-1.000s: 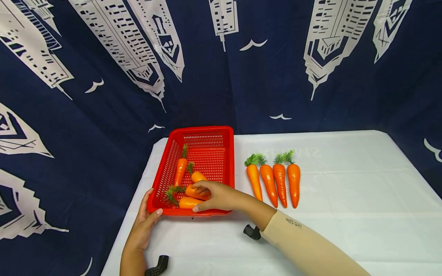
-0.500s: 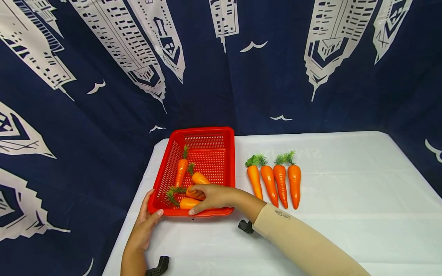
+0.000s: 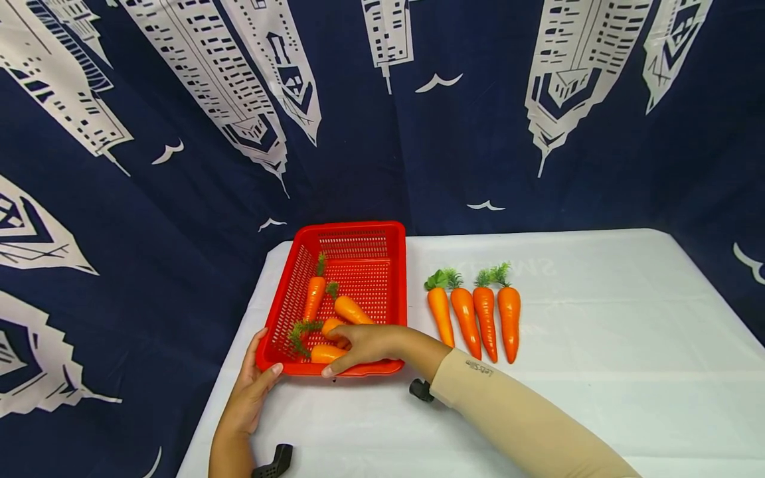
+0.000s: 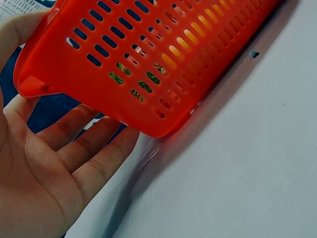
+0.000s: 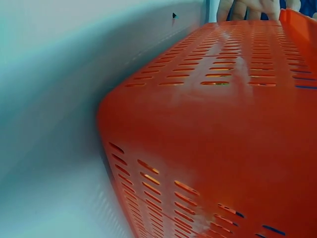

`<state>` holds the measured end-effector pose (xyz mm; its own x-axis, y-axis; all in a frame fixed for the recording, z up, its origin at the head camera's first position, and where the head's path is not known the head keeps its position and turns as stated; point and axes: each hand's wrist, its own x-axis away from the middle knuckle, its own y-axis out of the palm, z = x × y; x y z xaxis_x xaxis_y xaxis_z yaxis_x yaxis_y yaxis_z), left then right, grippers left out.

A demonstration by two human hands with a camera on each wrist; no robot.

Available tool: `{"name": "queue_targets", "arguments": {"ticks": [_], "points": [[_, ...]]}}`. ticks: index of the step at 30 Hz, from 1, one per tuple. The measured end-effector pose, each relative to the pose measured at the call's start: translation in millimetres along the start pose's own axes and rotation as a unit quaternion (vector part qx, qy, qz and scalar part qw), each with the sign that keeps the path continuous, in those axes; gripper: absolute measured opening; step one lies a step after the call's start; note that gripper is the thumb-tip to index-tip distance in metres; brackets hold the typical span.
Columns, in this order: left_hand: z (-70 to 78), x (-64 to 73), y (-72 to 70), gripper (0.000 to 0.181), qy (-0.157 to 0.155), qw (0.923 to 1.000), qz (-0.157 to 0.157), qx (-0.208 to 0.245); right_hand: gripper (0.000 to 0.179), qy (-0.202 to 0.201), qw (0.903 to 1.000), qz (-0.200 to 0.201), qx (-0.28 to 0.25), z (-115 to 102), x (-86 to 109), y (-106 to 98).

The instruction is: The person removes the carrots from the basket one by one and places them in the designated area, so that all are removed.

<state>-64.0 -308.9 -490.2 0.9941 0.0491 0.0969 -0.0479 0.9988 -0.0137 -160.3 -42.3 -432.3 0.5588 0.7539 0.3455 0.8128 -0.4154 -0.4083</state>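
A red plastic basket [image 3: 402, 279] stands on the white table, holding several orange carrots with green tops. My left hand [image 3: 248, 392] grips its near left corner, thumb over the rim; in the left wrist view, the fingers [image 4: 101, 163] touch the outside wall. Over the basket's near right part reaches my right hand [image 3: 370, 345]. Its fingers bend down among the near carrots, at the middle carrot [image 3: 335, 328] and the front carrot [image 3: 325, 354]; its thumb lies at the near rim. Their tips are partly hidden, so a hold cannot be told. The right wrist view shows mostly the basket's outer wall.
To the right of the basket, several carrots [image 3: 484, 318] lie side by side in a row, tops pointing away. Behind the table hangs a dark blue cloth [image 3: 454, 153] with white building prints. Black wrist-worn devices [image 3: 277, 458] show near both forearms.
My right hand has moved slightly left and toward the near rim. The carrot behind it has turned and shows more of its length. My left hand stays on the basket corner.
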Motion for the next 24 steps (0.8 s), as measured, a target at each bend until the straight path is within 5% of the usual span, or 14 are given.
{"name": "queue_targets", "arguments": {"ticks": [15,24], "points": [[-1.1,-0.9,-1.2,0.076,0.006,1.0000,-0.007,-0.003,0.097,0.031,0.9991,-0.022,0.019,0.8,-3.8,1.3],[-1.6,-1.2,-1.5,0.076,0.006,1.0000,-0.007,-0.004,0.098,0.026,0.9992,-0.024,-0.020,-0.1,-3.7,1.2]]}}
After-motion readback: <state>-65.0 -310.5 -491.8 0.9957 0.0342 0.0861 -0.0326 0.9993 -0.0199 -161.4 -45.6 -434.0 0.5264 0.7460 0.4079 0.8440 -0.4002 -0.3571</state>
